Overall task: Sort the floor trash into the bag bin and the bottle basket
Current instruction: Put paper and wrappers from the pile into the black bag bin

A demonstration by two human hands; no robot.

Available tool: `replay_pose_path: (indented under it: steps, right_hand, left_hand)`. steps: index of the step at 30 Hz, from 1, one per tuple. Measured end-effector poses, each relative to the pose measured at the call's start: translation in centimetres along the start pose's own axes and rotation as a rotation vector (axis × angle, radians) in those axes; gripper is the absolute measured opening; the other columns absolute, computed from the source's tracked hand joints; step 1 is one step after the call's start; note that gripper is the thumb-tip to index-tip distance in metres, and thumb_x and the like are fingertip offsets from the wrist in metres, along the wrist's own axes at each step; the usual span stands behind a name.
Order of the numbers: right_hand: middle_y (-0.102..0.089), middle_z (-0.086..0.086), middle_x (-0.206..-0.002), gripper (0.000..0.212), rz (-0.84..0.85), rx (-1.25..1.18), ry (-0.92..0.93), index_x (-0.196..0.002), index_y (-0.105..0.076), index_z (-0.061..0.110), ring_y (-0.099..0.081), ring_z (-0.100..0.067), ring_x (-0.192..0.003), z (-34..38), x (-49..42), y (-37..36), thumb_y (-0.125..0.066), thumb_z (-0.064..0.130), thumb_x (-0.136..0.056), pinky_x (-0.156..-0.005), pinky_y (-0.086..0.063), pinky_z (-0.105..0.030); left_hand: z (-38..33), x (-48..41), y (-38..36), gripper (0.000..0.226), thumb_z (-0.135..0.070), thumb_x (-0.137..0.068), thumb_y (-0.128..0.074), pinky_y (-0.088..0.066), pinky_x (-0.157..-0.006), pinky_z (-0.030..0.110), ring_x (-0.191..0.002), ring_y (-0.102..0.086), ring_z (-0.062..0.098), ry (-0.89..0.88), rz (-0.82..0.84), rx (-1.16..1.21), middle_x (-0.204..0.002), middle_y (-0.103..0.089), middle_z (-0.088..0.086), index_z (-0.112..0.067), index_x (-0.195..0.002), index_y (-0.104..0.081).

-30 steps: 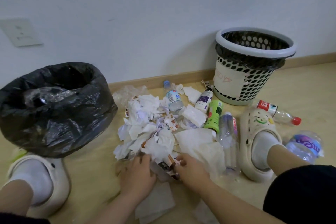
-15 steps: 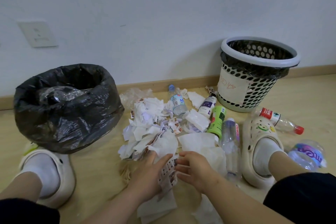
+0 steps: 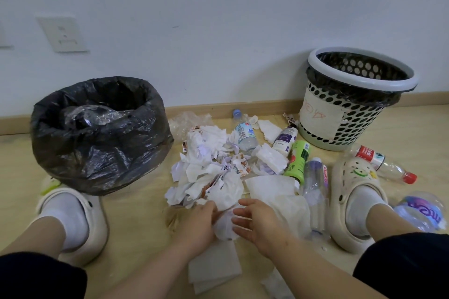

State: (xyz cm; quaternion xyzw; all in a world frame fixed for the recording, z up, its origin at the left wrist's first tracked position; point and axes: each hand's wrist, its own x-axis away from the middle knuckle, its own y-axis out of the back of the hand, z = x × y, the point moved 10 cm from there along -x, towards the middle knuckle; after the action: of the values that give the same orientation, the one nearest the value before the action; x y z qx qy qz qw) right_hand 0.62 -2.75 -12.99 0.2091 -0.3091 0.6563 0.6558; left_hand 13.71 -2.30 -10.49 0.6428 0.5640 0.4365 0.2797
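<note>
A pile of crumpled tissues and wrappers (image 3: 209, 153) lies on the wooden floor between my feet. My left hand (image 3: 198, 224) grips a crumpled white paper wad (image 3: 224, 227) at the pile's near edge. Just right of the wad, my right hand (image 3: 258, 223) has relaxed, spread fingers; whether they touch it I cannot tell. The black bag bin (image 3: 97, 138) stands at the left with clear plastic inside. The perforated bottle basket (image 3: 323, 121), lined in black, stands at the back right. Bottles lie right of the pile: a blue-capped one (image 3: 244, 135), a white-and-purple one (image 3: 285, 137), a green one (image 3: 298, 160) and a clear one (image 3: 315, 184).
My feet in cream clogs flank the pile, left (image 3: 82, 223) and right (image 3: 349, 189). A red-capped bottle (image 3: 384, 162) and a purple-labelled bottle (image 3: 422, 211) lie beyond my right foot. Flat paper sheets (image 3: 213, 267) lie under my forearms. The wall and baseboard run close behind.
Both hands have drawn wrappers and tissue together into a wad. My left hand has closed on it, and my right hand has opened beside it. The view has tilted up slightly.
</note>
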Motion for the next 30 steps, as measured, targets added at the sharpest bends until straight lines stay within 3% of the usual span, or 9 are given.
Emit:
replay_pose_path:
  steps: [5, 10, 14, 17, 20, 23, 26, 28, 30]
  right_hand:
    - [-0.057, -0.005, -0.086, 0.033, -0.029, 0.327, 0.182, -0.099, -0.057, 0.012, -0.049, -0.017, -0.064, 2.3, -0.4, 0.4, -0.029, -0.005, -0.091, -0.058, -0.04, -0.026]
    - [-0.046, -0.006, -0.134, 0.053, -0.097, 0.831, 0.54, -0.129, -0.052, 0.016, -0.043, -0.022, -0.124, 6.4, -1.3, -2.1, -0.032, -0.008, -0.086, -0.102, -0.034, -0.027]
    - [-0.041, -0.003, -0.146, 0.058, 0.046, 1.12, 0.521, -0.138, -0.044, 0.023, -0.036, -0.024, -0.134, 5.0, -3.4, -4.9, -0.03, -0.005, -0.089, -0.11, -0.03, -0.03]
    - [-0.047, -0.003, -0.142, 0.047, 0.139, 1.334, 0.375, -0.137, -0.046, 0.025, -0.042, -0.022, -0.131, 1.4, -4.2, -5.0, -0.032, 0.008, -0.095, -0.108, -0.034, -0.028]
    - [-0.055, -0.001, -0.134, 0.04, 0.146, 1.491, 0.384, -0.125, -0.058, 0.025, -0.05, -0.02, -0.123, -0.1, -4.2, -4.8, -0.039, 0.012, -0.093, -0.101, -0.04, -0.026]
    - [-0.062, -0.006, -0.121, 0.03, 0.144, 1.542, 0.359, -0.107, -0.065, 0.016, -0.056, -0.023, -0.112, 0.2, -3.9, -4.8, -0.039, 0.015, -0.092, -0.085, -0.044, -0.027]
    - [-0.064, -0.009, -0.107, 0.019, -0.03, 1.501, 0.461, -0.089, -0.055, 0.015, -0.059, -0.026, -0.095, 3.4, -3.0, -4.5, -0.037, 0.02, -0.093, -0.07, -0.04, -0.027]
    - [-0.061, -0.006, -0.108, 0.016, -0.174, 1.388, 0.58, -0.097, -0.052, 0.017, -0.055, -0.023, -0.088, 6.0, -2.1, -4.4, -0.038, 0.022, -0.094, -0.068, -0.04, -0.027]
    - [-0.052, -0.003, -0.123, 0.027, -0.187, 1.27, 0.63, -0.118, -0.05, 0.02, -0.052, -0.021, -0.103, 6.9, -2.1, -5.1, -0.043, 0.02, -0.092, -0.077, -0.043, -0.029]
  left_hand:
    - [0.8, -0.2, 3.5, 0.02, -0.003, -0.081, -0.041, -0.036, -0.066, 0.028, -0.081, -0.046, 0.019, 0.104, -0.078, 0.123, -0.088, -0.055, 0.001, -0.023, -0.084, -0.043]
    - [1.0, -0.4, 5.5, 0.024, -0.009, -0.079, -0.055, -0.038, -0.064, 0.024, -0.08, -0.052, 0.015, 0.085, -0.023, 0.341, -0.079, -0.054, -0.008, -0.032, -0.074, -0.051]
    - [4.7, -0.5, 7.4, 0.022, -0.001, -0.081, -0.057, -0.041, -0.061, 0.023, -0.072, -0.054, 0.015, 0.261, -0.125, 0.645, -0.08, -0.059, 0.0, -0.022, -0.082, -0.059]
    - [9.1, 0.0, 7.0, 0.017, -0.001, -0.087, -0.053, -0.044, -0.062, 0.025, -0.07, -0.056, 0.02, 0.522, -0.269, 0.936, -0.083, -0.062, 0.009, -0.011, -0.1, -0.059]
    - [11.7, 0.5, 4.4, 0.018, -0.005, -0.092, -0.047, -0.046, -0.059, 0.029, -0.066, -0.055, 0.024, 0.729, -0.281, 1.208, -0.079, -0.058, 0.014, -0.008, -0.109, -0.052]
    - [12.9, 0.7, 2.7, 0.009, -0.007, -0.093, -0.045, -0.043, -0.053, 0.028, -0.061, -0.053, 0.021, 0.783, -0.291, 1.274, -0.072, -0.055, 0.01, -0.008, -0.102, -0.049]
    - [13.4, 0.7, 2.3, 0.01, -0.009, -0.09, -0.049, -0.046, -0.06, 0.029, -0.065, -0.058, 0.022, 0.752, -0.318, 1.238, -0.078, -0.061, 0.01, -0.008, -0.097, -0.056]
    - [13.2, 0.7, 2.5, 0.009, -0.008, -0.09, -0.05, -0.049, -0.067, 0.032, -0.065, -0.058, 0.023, 0.746, -0.337, 1.231, -0.077, -0.061, 0.01, -0.013, -0.083, -0.054]
    - [13.2, 0.6, 2.7, 0.016, -0.007, -0.089, -0.051, -0.05, -0.074, 0.036, -0.065, -0.059, 0.023, 0.746, -0.346, 1.219, -0.076, -0.06, 0.009, -0.017, -0.077, -0.05]
